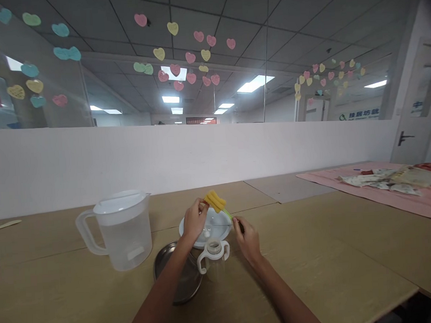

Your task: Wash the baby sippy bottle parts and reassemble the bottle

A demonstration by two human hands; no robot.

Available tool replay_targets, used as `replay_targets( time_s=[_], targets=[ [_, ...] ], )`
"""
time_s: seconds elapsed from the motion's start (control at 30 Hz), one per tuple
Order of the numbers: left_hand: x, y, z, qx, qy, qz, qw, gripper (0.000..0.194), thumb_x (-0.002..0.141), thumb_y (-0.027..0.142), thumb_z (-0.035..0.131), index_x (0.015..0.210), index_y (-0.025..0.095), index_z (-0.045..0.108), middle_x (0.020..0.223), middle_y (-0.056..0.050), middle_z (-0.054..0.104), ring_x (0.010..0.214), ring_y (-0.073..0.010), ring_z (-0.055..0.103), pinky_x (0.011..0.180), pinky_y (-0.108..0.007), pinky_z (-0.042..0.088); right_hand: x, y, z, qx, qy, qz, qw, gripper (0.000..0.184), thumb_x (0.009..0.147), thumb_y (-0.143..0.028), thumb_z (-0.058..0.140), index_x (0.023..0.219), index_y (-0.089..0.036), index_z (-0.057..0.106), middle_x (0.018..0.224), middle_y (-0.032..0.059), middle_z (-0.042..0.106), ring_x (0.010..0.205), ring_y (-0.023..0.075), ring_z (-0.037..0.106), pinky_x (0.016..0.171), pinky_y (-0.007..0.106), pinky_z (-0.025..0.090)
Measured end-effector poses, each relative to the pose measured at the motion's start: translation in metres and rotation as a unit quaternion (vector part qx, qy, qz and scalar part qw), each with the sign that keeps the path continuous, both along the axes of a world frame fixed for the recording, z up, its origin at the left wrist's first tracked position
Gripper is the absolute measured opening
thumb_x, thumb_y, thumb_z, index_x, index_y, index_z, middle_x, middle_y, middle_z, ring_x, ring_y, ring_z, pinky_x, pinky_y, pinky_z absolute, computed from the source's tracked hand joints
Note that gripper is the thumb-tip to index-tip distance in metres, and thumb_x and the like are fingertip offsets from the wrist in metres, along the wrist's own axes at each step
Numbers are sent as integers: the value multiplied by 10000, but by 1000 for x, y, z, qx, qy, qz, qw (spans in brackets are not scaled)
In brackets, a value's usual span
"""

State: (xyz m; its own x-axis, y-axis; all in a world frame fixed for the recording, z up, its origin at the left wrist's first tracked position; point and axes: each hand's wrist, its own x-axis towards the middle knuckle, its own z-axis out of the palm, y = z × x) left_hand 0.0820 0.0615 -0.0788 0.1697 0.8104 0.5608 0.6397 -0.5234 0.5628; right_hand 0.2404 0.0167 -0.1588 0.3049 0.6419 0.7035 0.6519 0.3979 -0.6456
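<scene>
The left hand (197,218) and the right hand (247,238) are holding a brush between them, above the bowl (222,228) and over the middle of the bench (314,252). The left hand is closing its thumb and fingertips on the near-left end of the yellow sponge (215,201), the head of the brush. The right hand is pinching the green handle (228,214) between thumb and forefinger; its remaining fingers are curling inward. The brush is lying at a slant, with the sponge at upper left and the handle running down to the right.

The white bowl is resting on the bench below both hands. A small white piece (207,234) is showing inside it. The bottle (215,258) is standing upright in front of the bowl, its mouth uncovered and its white two-armed grip curving down on both sides. The round metal tray (189,281) is lying to the left of the bottle, and the left forearm is partly covering it. Contact between bottle and tray is not showing clearly. The pitcher (128,233) is standing farther left, its handle facing left. A pink cloth (332,184) is covering the far right of the bench.
</scene>
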Motion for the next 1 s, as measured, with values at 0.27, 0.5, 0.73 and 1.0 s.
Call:
replay_targets(
  time_s=[0.27, 0.5, 0.73, 1.0],
  targets=[
    [-5, -1, 9, -87, -110, -79, 987, 306, 820, 357, 375, 861, 134, 580, 747, -47, 628, 755, -149, 577, 695, -254, 437, 1, -2, 0, 45, 51, -21, 997, 387, 853, -417, 321, 826, -148, 599, 767, 63, 645, 688, 146, 567, 656, 221, 399],
    [3, -9, 12, -201, -310, -180, 912, 359, 853, 410, 336, 898, 117, 538, 971, -104, 603, 915, -151, 574, 757, -274, 484, 4, -2, -1, 22, -5, -58, 998, 446, 866, -424, 270, 813, -145, 614, 721, 72, 643, 632, 139, 554, 607, 215, 380],
    [1, -9, 24, -277, -380, -191, 862, 244, 864, 266, 318, 847, 140, 525, 1018, -90, 607, 950, -138, 578, 780, -259, 491, 2, -3, -2, 70, -55, -48, 995, 393, 866, -362, 319, 796, -143, 637, 703, 68, 643, 595, 119, 547, 589, 204, 383],
    [-43, -16, 49, -104, -156, -34, 982, 318, 847, 303, 283, 863, 127, 547, 667, -27, 588, 700, -140, 610, 698, -277, 479, 14, 1, -7, 34, -234, -81, 968, 459, 871, -322, 322, 536, -157, 588, 508, 31, 562, 475, 85, 468, 503, 204, 281]
  ],
)
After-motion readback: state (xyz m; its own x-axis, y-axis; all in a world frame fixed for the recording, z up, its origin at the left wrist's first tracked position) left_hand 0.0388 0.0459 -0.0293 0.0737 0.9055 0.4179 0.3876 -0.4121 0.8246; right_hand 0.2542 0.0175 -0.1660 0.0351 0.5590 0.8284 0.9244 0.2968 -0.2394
